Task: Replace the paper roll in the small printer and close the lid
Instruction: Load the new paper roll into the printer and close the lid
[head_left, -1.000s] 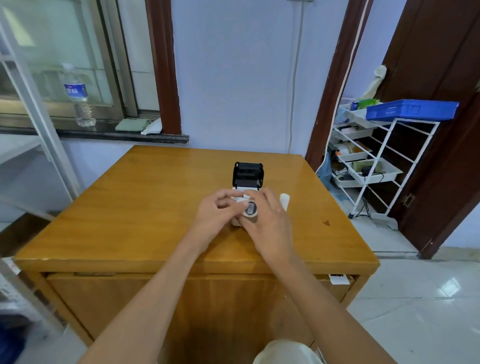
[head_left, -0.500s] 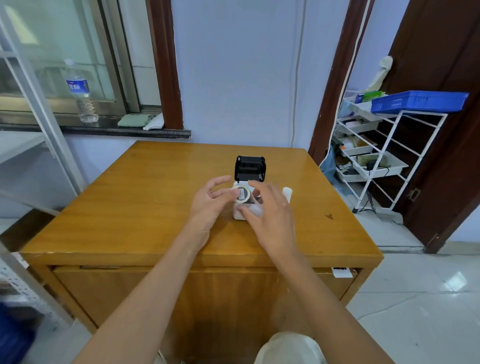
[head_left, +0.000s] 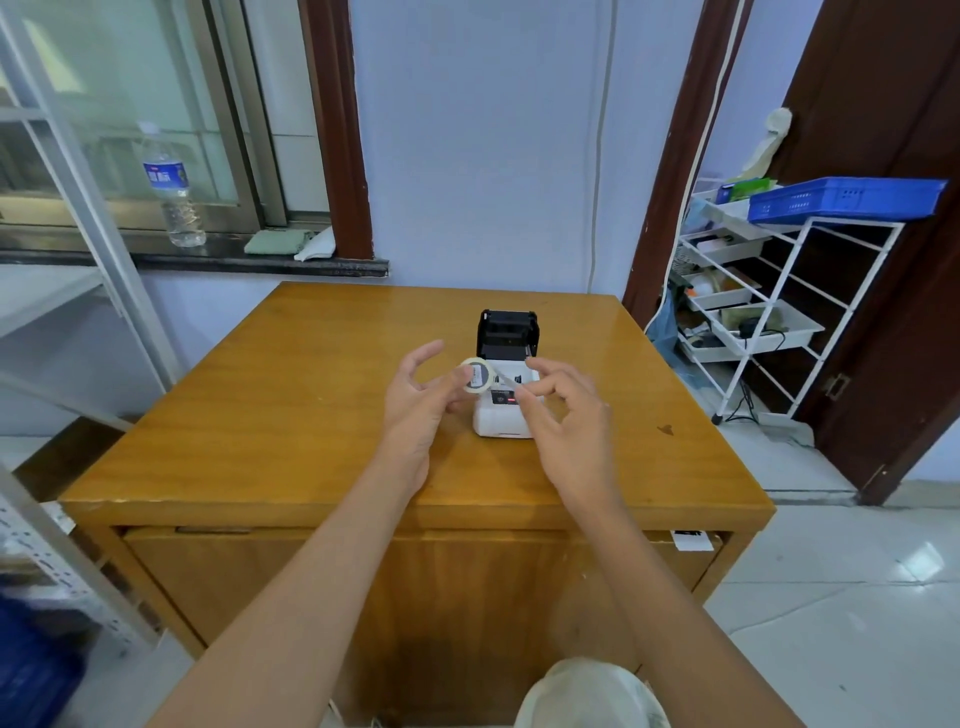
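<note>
Paper roll (head_left: 478, 376) is now lifted clear of the printer (head_left: 503, 410), pinched in left hand (head_left: 420, 397) at thumb and fingertips; a second ago it sat down at the bay. Right hand (head_left: 563, 402) pinches the loose paper tail, pulling it taut. Lid (head_left: 507, 334) stands open; roll not seated yet.
</note>
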